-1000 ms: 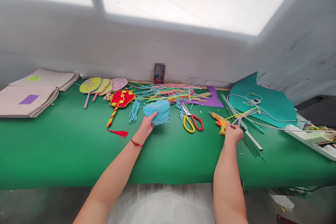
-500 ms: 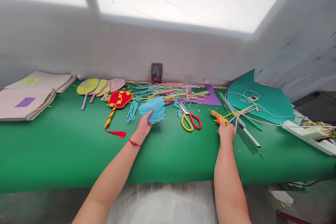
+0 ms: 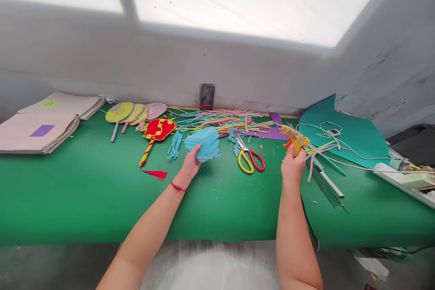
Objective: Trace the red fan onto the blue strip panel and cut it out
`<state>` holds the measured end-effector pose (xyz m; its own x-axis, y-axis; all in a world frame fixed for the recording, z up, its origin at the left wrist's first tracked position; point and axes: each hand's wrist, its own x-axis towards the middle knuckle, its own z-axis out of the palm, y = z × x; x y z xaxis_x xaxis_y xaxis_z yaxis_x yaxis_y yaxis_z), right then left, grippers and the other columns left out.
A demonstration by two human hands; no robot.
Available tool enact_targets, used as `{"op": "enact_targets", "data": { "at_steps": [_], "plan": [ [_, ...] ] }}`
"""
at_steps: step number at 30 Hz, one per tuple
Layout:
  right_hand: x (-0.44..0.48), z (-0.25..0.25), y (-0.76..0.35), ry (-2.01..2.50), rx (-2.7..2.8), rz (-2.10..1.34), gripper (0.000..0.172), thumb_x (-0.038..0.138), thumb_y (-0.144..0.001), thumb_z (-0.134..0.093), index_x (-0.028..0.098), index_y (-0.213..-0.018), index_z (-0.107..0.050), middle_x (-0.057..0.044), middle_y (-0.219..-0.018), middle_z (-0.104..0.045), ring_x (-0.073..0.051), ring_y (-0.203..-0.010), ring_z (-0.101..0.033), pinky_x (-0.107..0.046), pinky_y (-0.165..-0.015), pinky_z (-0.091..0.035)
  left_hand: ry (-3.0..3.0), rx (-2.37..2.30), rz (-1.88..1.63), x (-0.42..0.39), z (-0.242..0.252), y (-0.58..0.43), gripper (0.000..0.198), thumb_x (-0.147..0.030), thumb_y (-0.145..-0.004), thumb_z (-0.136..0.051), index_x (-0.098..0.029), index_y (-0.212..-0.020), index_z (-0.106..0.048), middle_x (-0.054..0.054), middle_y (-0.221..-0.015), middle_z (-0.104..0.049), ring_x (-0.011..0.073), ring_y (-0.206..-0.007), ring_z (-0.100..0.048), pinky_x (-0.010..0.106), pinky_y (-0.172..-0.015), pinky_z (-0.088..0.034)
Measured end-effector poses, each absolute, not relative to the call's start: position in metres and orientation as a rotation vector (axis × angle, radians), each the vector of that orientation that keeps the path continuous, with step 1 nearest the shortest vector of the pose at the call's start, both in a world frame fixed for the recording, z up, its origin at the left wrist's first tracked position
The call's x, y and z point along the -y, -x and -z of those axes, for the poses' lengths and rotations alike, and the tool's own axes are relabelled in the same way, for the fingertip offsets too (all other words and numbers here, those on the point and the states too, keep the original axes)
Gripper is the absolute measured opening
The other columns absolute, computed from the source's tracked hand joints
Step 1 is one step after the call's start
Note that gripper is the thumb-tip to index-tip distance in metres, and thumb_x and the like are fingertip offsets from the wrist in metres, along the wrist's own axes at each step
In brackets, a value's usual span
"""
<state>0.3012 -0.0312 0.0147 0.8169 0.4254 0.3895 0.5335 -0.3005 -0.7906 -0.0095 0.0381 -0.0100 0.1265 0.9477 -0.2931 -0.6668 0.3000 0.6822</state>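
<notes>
My left hand (image 3: 192,161) pinches the lower left edge of a blue ribbed fan panel (image 3: 205,143), apparently made of pipe cleaners laid side by side. In my right hand (image 3: 292,165) is a yellow-orange glue gun (image 3: 295,139), gripped by its handle, its nozzle toward the upper left. Between the two hands lie scissors (image 3: 250,159) with one yellow and one red handle, blades pointing away. Short blue pipe cleaner pieces (image 3: 175,144) rest just left of the blue panel. Farther left sits a red and yellow fan (image 3: 159,129) with a twisted handle and red tassel.
Loose coloured pipe cleaners (image 3: 224,120) are heaped along the wall. Pale round fans (image 3: 119,112) and large sketchbooks (image 3: 44,131) lie left. A teal sheet (image 3: 343,140), thin dark wires (image 3: 326,188), white cables and a power strip (image 3: 404,183) are on the right.
My right hand has raised the glue gun from beside the pipe cleaners and turned it more into view. The left hand still holds the blue panel. The whole view has shifted slightly.
</notes>
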Motion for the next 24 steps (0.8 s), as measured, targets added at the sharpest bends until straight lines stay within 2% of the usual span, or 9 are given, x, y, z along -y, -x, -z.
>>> {"op": "enact_targets", "data": {
  "at_steps": [3, 6, 9, 13, 18, 24],
  "plan": [
    [0.022, -0.027, -0.260, 1.778, 0.890, -0.150, 0.056, 0.073, -0.074, -0.051, 0.019, -0.089, -0.055, -0.004, -0.072, -0.059, -0.019, -0.061, -0.053, -0.030, -0.058, -0.039, -0.438, -0.811, -1.212, -0.038, 0.010, 0.009, 0.030, -0.026, -0.076, -0.069, -0.015, -0.104, -0.067, 0.009, -0.116, -0.070, 0.0244, -0.107, -0.066, 0.033, -0.089, -0.057],
    [0.010, -0.024, -0.223, 1.688, 0.980, -0.296, 0.054, 0.067, -0.060, -0.070, 0.021, -0.081, -0.052, 0.002, -0.066, -0.055, -0.014, -0.058, -0.047, -0.027, -0.057, -0.038, -0.455, -0.812, -1.206, -0.037, 0.011, 0.008, 0.033, -0.025, -0.075, -0.070, -0.015, -0.107, -0.067, 0.009, -0.119, -0.068, 0.0259, -0.110, -0.064, 0.035, -0.092, -0.056],
    [0.001, -0.010, -0.201, 1.618, 0.967, -0.388, 0.049, 0.062, -0.061, -0.071, 0.022, -0.079, -0.050, 0.002, -0.066, -0.055, -0.014, -0.058, -0.047, -0.026, -0.055, -0.038, -0.471, -0.799, -1.208, -0.036, 0.011, 0.008, 0.034, -0.024, -0.074, -0.071, -0.016, -0.106, -0.067, 0.008, -0.122, -0.067, 0.0269, -0.114, -0.062, 0.037, -0.096, -0.054],
    [-0.004, 0.007, -0.193, 1.486, 0.897, -0.632, 0.045, 0.065, -0.067, -0.065, 0.024, -0.077, -0.049, 0.004, -0.057, -0.052, -0.012, -0.045, -0.041, -0.027, -0.045, -0.035, -0.516, -0.816, -1.191, -0.034, 0.011, 0.004, 0.039, -0.023, -0.070, -0.075, -0.016, -0.107, -0.067, 0.009, -0.119, -0.068, 0.0282, -0.115, -0.061, 0.040, -0.099, -0.051],
    [-0.002, 0.005, -0.190, 1.322, 0.870, -0.896, 0.045, 0.063, -0.067, -0.067, 0.021, -0.076, -0.056, -0.001, -0.070, -0.062, -0.008, -0.045, -0.041, -0.025, -0.041, -0.034, -0.647, -0.833, -1.093, -0.027, 0.013, -0.003, 0.041, -0.025, -0.065, -0.080, -0.014, -0.103, -0.069, 0.012, -0.116, -0.069, 0.0317, -0.114, -0.061, 0.045, -0.101, -0.049],
    [0.004, -0.003, -0.182, 1.329, 0.929, -0.988, 0.042, 0.055, -0.060, -0.076, 0.020, -0.077, -0.060, 0.006, -0.052, -0.048, -0.009, -0.044, -0.041, -0.024, -0.040, -0.033, -0.755, -0.757, -0.969, -0.018, 0.015, -0.007, 0.045, -0.031, -0.066, -0.081, -0.016, -0.106, -0.070, 0.012, -0.119, -0.067, 0.0333, -0.116, -0.059, 0.047, -0.104, -0.046]
  ]
}}
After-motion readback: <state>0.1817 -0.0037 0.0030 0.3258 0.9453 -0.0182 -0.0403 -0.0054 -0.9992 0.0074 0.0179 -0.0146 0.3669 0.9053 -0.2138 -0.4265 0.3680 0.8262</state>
